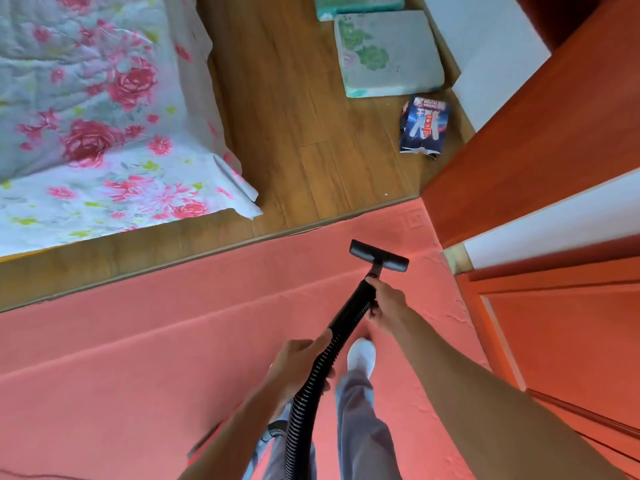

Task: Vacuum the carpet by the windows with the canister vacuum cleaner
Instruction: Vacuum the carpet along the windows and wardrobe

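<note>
Holding the black ribbed hose in both hands, the person stands on the salmon-red carpet. The right hand is wrapped round the stiff front end of the hose, and the left hand is curled round the ribbed part further back.

The nozzle lies just ahead of the right hand, flat on the carpet near its far corner. It sits close to where the carpet meets the wooden floor and the red-brown door panel. The hose's long axis runs from bottom centre up and slightly right to the nozzle, and the nozzle's bar sits crosswise to it. The right hand is the nearer one, so it likely steers each stroke while the left feeds hose. The next stroke would probably run along that axis, with little room left ahead before the carpet edge.

By count there are:
- one hose
- one nozzle
- two hands
- one white shoe
- two cushions on the wood
- one blue packet
- one bed with a floral quilt

The canister and the windows are out of view.
</note>
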The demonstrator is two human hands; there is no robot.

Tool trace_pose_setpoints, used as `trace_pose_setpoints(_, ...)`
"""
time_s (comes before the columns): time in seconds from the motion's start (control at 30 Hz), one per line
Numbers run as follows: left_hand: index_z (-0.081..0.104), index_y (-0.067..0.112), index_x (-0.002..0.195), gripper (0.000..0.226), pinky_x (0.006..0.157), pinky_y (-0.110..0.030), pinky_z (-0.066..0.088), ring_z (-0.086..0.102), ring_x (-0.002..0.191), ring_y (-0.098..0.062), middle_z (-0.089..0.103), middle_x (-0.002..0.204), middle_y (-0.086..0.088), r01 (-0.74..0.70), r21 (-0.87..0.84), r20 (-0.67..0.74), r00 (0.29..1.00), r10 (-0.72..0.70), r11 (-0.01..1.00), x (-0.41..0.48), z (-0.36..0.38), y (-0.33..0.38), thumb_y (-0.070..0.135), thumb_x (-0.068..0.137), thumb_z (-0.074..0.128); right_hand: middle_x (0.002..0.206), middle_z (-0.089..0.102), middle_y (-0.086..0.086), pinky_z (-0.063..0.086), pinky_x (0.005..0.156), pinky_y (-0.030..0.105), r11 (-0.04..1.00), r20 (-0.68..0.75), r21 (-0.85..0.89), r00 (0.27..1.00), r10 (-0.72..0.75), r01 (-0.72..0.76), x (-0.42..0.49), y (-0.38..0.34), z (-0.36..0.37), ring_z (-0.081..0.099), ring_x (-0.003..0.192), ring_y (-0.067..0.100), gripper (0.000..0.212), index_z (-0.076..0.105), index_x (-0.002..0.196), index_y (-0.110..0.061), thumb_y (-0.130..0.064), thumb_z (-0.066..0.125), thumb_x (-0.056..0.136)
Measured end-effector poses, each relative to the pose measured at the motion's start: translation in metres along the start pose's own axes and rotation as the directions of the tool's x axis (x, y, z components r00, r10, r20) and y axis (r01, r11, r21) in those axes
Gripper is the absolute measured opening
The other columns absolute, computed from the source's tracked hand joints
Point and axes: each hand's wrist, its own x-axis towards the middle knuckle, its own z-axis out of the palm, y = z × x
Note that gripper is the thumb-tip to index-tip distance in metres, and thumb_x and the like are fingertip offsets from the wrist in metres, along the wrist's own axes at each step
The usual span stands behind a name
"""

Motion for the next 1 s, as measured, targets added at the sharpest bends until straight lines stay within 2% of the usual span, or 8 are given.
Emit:
trace_pose_setpoints(0.17, 0.068, -0.004, 0.094, 0.051, 0.053, -0.032, 0.053, 0.061, 0.051, -0.027, 0.071, 0.075, -0.021, 0.11, -0.03, 0.053, 0.993, -0.108, 0.994, 0.043, 0.007, -0.015, 0.047, 0.095, 0.059, 0.081, 0.058, 0.013, 0.044, 0.055, 0.026, 0.998, -0.055, -0.048, 0.998, 0.035, -0.038, 0.063, 0.03, 0.0, 0.053, 0.061, 0.019, 0.035, 0.058, 0.108, 0.0, -0.018, 0.074, 0.083)
trace_pose_setpoints(0.4, 0.07, 0.0, 0.104, 0.053, 0.079, -0.049, 0.059, 0.071, 0.073, -0.036, 0.075, 0.092, -0.025, 0.156, 0.007, 0.232, 0.96, -0.154, 0.988, 0.059, -0.014, -0.028, 0.051, 0.093, 0.059, 0.085, 0.066, 0.014, 0.047, 0.055, 0.027, 0.997, -0.044, -0.074, 0.999, -0.016, 0.012, 0.094, 0.065, 0.033, 0.061, 0.062, 0.021, 0.046, 0.056, 0.111, 0.001, -0.026, 0.076, 0.08)
trace_pose_setpoints(0.53, 0.066, -0.006, 0.105, 0.056, 0.068, -0.047, 0.059, 0.067, 0.062, -0.032, 0.073, 0.083, -0.023, 0.169, -0.037, 0.169, 0.972, -0.161, 0.985, 0.071, -0.019, -0.028, 0.048, 0.097, 0.056, 0.104, 0.067, 0.019, 0.045, 0.049, 0.028, 0.997, -0.081, -0.081, 0.996, -0.028, 0.022, 0.104, 0.07, 0.045, 0.064, 0.076, 0.026, 0.051, 0.054, 0.119, 0.003, -0.024, 0.075, 0.081)
trace_pose_setpoints(0.6, 0.065, -0.008, 0.104, 0.055, 0.058, -0.042, 0.059, 0.064, 0.056, -0.03, 0.072, 0.078, -0.02, 0.179, -0.079, 0.113, 0.979, -0.169, 0.981, 0.077, -0.019, -0.029, 0.045, 0.098, 0.056, 0.097, 0.066, 0.017, 0.041, 0.046, 0.027, 0.994, -0.116, -0.101, 0.992, -0.043, 0.031, 0.109, 0.065, 0.043, 0.062, 0.07, 0.025, 0.05, 0.056, 0.119, 0.003, -0.024, 0.075, 0.081)
trace_pose_setpoints(0.67, 0.067, -0.008, 0.104, 0.053, 0.061, -0.045, 0.061, 0.066, 0.061, -0.03, 0.072, 0.082, -0.021, 0.177, -0.1, 0.126, 0.978, -0.164, 0.979, 0.085, -0.017, -0.03, 0.045, 0.096, 0.059, 0.09, 0.063, 0.014, 0.043, 0.049, 0.024, 0.995, -0.118, -0.095, 0.993, -0.032, 0.021, 0.115, 0.058, 0.038, 0.059, 0.064, 0.02, 0.046, 0.057, 0.118, 0.001, -0.023, 0.075, 0.082)
trace_pose_setpoints(0.83, 0.072, 0.002, 0.103, 0.049, 0.08, -0.06, 0.058, 0.07, 0.074, -0.034, 0.074, 0.094, -0.024, 0.135, -0.102, 0.255, 0.961, -0.105, 0.986, 0.098, -0.019, -0.03, 0.049, 0.093, 0.063, 0.077, 0.061, 0.01, 0.049, 0.06, 0.029, 0.999, -0.114, -0.043, 0.993, -0.023, 0.018, 0.117, 0.046, 0.032, 0.059, 0.064, 0.021, 0.035, 0.061, 0.11, -0.003, -0.023, 0.072, 0.083)
trace_pose_setpoints(0.9, 0.074, 0.005, 0.103, 0.047, 0.083, -0.057, 0.058, 0.07, 0.078, -0.034, 0.073, 0.097, -0.025, 0.155, -0.112, 0.364, 0.926, -0.105, 0.982, 0.097, -0.026, -0.03, 0.049, 0.091, 0.065, 0.079, 0.062, 0.01, 0.048, 0.059, 0.03, 0.998, -0.11, -0.057, 0.994, -0.022, 0.016, 0.111, 0.045, 0.028, 0.059, 0.066, 0.022, 0.025, 0.062, 0.102, -0.005, -0.021, 0.068, 0.085)
trace_pose_setpoints(1.0, 0.074, 0.005, 0.108, 0.047, 0.08, -0.048, 0.058, 0.07, 0.08, -0.033, 0.073, 0.099, -0.024, 0.179, -0.119, 0.471, 0.876, -0.103, 0.976, 0.095, -0.042, -0.03, 0.046, 0.087, 0.067, 0.086, 0.065, 0.013, 0.049, 0.07, 0.034, 0.997, -0.078, -0.073, 0.996, -0.036, 0.03, 0.108, 0.049, 0.017, 0.061, 0.073, 0.026, 0.03, 0.065, 0.106, -0.002, -0.021, 0.067, 0.083)
